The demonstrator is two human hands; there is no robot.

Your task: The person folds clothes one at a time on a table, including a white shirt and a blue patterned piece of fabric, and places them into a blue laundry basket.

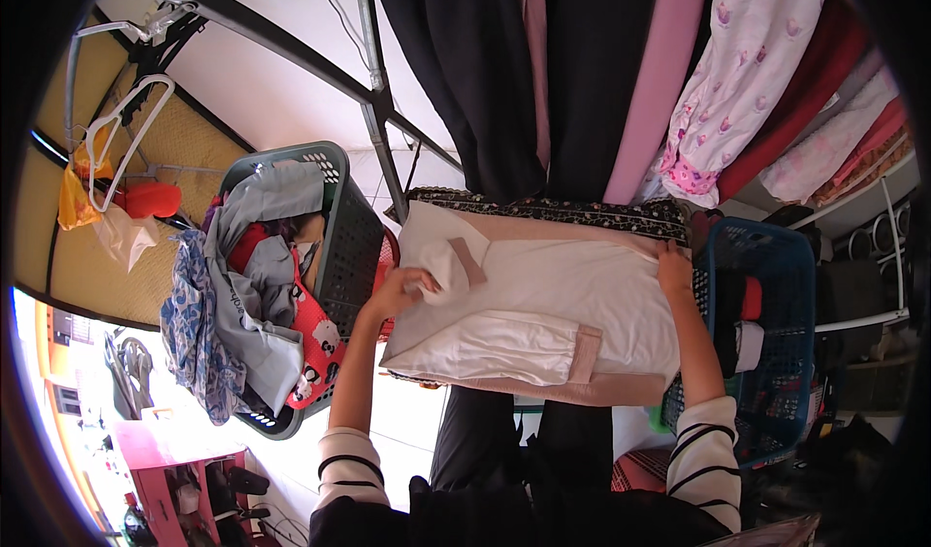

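A white shirt with pale pink cuffs and collar point(543, 305) lay spread flat on a pink-covered surface point(582, 389) directly in front of the person, its long axis running left to right between the two hands. The left hand point(402, 288) was at the shirt's left end, fingers pinched together on a fold of white cloth near the collar, so the garment stretched away from it toward the right. The right hand point(673, 266) rested on the far right edge of the shirt, fingers flat and pressed on the fabric rather than gripping it, with the shirt lying to its left. Both hands touched the shirt; neither was clearly nearer. A dark green laundry basket point(339, 227) heaped with mixed clothes stood just left, a blue basket point(786, 353) just right, and hanging garments point(601, 72) filled the rail beyond.
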